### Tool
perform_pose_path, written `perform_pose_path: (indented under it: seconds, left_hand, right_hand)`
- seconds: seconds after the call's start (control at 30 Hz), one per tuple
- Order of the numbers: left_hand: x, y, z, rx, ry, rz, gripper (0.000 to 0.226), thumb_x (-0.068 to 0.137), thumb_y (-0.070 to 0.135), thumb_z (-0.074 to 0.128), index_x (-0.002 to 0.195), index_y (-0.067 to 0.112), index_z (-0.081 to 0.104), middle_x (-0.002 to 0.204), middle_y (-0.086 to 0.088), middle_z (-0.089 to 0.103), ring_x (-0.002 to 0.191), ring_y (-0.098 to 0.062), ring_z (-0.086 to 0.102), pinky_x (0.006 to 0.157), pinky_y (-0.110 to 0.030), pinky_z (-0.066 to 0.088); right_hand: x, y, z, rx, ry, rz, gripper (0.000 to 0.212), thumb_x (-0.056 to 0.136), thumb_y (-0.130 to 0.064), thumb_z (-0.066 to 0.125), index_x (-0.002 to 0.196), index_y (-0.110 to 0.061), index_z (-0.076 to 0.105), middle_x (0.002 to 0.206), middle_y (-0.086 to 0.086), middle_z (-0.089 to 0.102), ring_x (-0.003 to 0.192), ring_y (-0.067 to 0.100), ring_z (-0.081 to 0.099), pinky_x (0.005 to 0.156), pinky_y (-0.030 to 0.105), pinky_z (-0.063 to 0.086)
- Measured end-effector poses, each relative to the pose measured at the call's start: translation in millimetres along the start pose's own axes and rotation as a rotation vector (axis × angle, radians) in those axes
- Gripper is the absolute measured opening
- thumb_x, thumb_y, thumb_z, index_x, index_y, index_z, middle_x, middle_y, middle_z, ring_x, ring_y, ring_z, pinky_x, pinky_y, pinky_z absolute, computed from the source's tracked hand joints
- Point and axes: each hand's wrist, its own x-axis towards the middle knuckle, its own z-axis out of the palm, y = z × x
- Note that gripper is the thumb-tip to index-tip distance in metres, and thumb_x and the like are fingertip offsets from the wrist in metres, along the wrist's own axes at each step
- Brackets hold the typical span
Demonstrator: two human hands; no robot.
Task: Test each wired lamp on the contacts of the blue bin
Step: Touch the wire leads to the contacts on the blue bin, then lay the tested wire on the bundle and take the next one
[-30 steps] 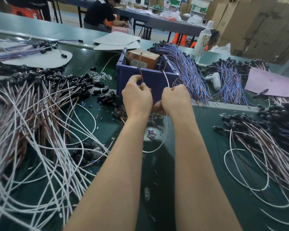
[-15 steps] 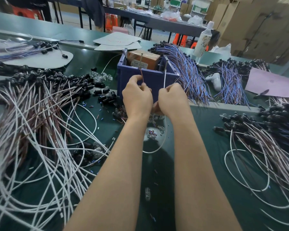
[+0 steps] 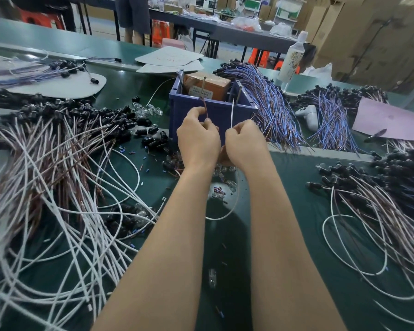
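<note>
Table: one dark green table (image 3: 292,187) carries everything. Two heaps of wired lamps are laid within reach, one to the left (image 3: 58,168) and one to the right (image 3: 380,206), too many in each to be counted.
White wire: one white wire (image 3: 232,113) is pinched by the right hand (image 3: 245,142), with its slack left hanging in a loop below the wrists.
Brown wire: one brown wire (image 3: 205,109) is pinched between thumb and fingers of the left hand (image 3: 197,139).
Hands: both are clamped on their wires and held side by side, so that the two bare ends are kept apart and pointed upward.
Lamp: its body is hidden behind the hands, and no glow can be made out.
Blue bin: one blue bin (image 3: 213,115) stands just beyond the hands, with one brown box (image 3: 208,86) inside it.
Contacts: two metal pins rise from the bin, left (image 3: 203,88) and right (image 3: 239,94). One wire end is raised to each, judged as the test in hand. Whether metal is touched cannot be told.
Beyond: two bundles of blue wires (image 3: 273,111) (image 3: 330,120) and one bottle (image 3: 292,60) are set to the right.
</note>
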Motion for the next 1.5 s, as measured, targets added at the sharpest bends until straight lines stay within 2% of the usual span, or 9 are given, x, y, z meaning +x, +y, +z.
perform_pose_path:
  seconds: [0.1, 0.33, 0.5, 0.6, 0.8, 1.0, 1.2, 1.37, 1.5]
  left_hand:
    - [-1, 1, 0, 0.007, -0.010, 0.001, 0.028, 0.095, 0.012, 0.048, 0.121, 0.013, 0.057, 0.097, -0.008, 0.071, 0.091, -0.018, 0.065, 0.082, -0.025, 0.046]
    - [-12, 4, -6, 0.251, -0.210, 0.009, 0.016, 0.093, 0.016, 0.050, 0.101, 0.015, 0.064, 0.101, -0.006, 0.069, 0.095, -0.024, 0.063, 0.081, -0.030, 0.049]
    - [-25, 7, -17, 0.483, -0.611, -0.010, 0.017, 0.089, 0.016, 0.052, 0.091, 0.013, 0.069, 0.093, -0.009, 0.070, 0.093, -0.028, 0.064, 0.076, -0.029, 0.049]
    - [-24, 7, -29, 0.465, -0.576, -0.054, 0.022, 0.090, 0.017, 0.049, 0.093, 0.009, 0.070, 0.091, -0.011, 0.070, 0.092, -0.030, 0.064, 0.080, -0.032, 0.052]
    - [2, 3, -68, 0.529, -0.143, -0.107, 0.029, 0.094, 0.027, 0.046, 0.106, 0.009, 0.064, 0.111, -0.016, 0.064, 0.106, -0.034, 0.057, 0.081, -0.032, 0.041]
    - [8, -13, -85, 0.644, -0.316, -0.243, 0.038, 0.093, 0.032, 0.049, 0.100, -0.003, 0.062, 0.108, -0.025, 0.064, 0.094, -0.039, 0.061, 0.075, -0.037, 0.046]
    - [1, -13, -70, 0.412, -0.405, -0.192, 0.042, 0.100, 0.033, 0.038, 0.100, -0.001, 0.063, 0.110, -0.021, 0.065, 0.105, -0.037, 0.060, 0.087, -0.040, 0.049]
    - [-10, -11, -54, 0.012, -0.404, -0.144, 0.032, 0.102, 0.024, 0.041, 0.104, 0.002, 0.064, 0.080, 0.001, 0.066, 0.063, -0.006, 0.055, 0.057, -0.019, 0.042]
    - [-10, -13, -55, 0.120, -0.552, -0.028, 0.024, 0.099, 0.017, 0.046, 0.109, 0.006, 0.065, 0.091, -0.003, 0.070, 0.067, -0.009, 0.053, 0.075, -0.030, 0.049]
  right_hand:
    - [1, 2, 0, -0.020, -0.001, -0.008, 0.021, 0.094, -0.016, 0.040, 0.108, -0.006, 0.051, 0.103, 0.011, 0.063, 0.093, 0.026, 0.058, 0.076, 0.031, 0.044]
    - [-1, 3, -12, 0.015, 0.002, -0.003, 0.026, 0.087, -0.011, 0.042, 0.062, -0.011, 0.050, 0.070, 0.011, 0.067, 0.085, 0.035, 0.066, 0.083, 0.049, 0.054]
    - [1, 10, -27, 0.054, 0.348, -0.010, 0.027, 0.092, -0.020, 0.051, 0.117, -0.010, 0.047, 0.117, 0.011, 0.054, 0.108, 0.025, 0.052, 0.093, 0.032, 0.040]
    - [-15, 4, -26, 0.012, 0.599, -0.218, 0.037, 0.091, -0.019, 0.055, 0.125, -0.008, 0.049, 0.128, 0.012, 0.049, 0.117, 0.022, 0.044, 0.098, 0.025, 0.029]
    - [-42, 15, 34, -0.390, -0.199, -0.218, 0.029, 0.090, -0.036, 0.061, 0.099, -0.009, 0.067, 0.105, 0.010, 0.067, 0.101, 0.029, 0.059, 0.082, 0.032, 0.045]
    - [-56, 25, 69, -0.585, -0.039, -0.331, 0.028, 0.094, -0.036, 0.053, 0.109, -0.014, 0.060, 0.116, 0.010, 0.058, 0.109, 0.033, 0.049, 0.088, 0.040, 0.038]
    - [-46, 27, 52, 0.134, 0.078, -0.221, 0.011, 0.092, -0.024, 0.059, 0.086, -0.014, 0.058, 0.081, 0.000, 0.063, 0.082, 0.021, 0.058, 0.074, 0.030, 0.043]
    - [-38, 39, 41, 0.195, -0.040, -0.166, 0.015, 0.091, -0.022, 0.060, 0.081, -0.012, 0.067, 0.068, -0.005, 0.061, 0.069, 0.014, 0.055, 0.066, 0.028, 0.042]
    - [-32, 44, 27, 0.462, 0.141, -0.142, 0.017, 0.093, -0.026, 0.058, 0.079, -0.021, 0.064, 0.069, -0.010, 0.063, 0.065, 0.005, 0.056, 0.063, 0.023, 0.045]
